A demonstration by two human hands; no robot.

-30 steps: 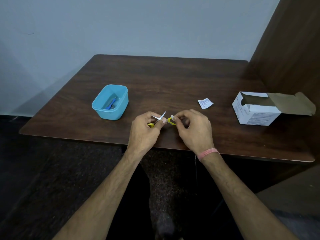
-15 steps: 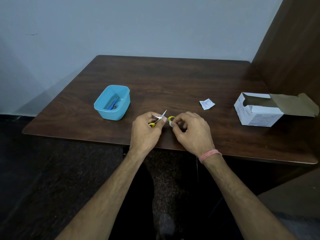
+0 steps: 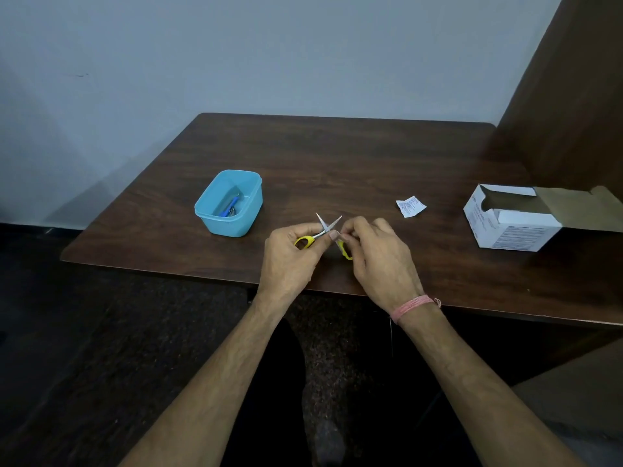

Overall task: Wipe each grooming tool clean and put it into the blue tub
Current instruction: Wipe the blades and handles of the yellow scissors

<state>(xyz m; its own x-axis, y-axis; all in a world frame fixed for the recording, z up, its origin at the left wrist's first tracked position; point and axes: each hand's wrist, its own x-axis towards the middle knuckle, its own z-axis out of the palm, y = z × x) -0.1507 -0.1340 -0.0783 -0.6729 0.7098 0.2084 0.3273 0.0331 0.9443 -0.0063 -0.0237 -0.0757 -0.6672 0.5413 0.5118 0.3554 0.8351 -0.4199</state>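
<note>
Right of the blue tub, near the table front edge, both hands work small yellow-handled scissors, blades spread apart. Left hand fingers curl round one yellow loop; right hand pinches at the blade by the other loop, a wipe not discernible. Print on the torn sachet and white carton farther right is unreadable. Tub holds a blue-handled tool.
</note>
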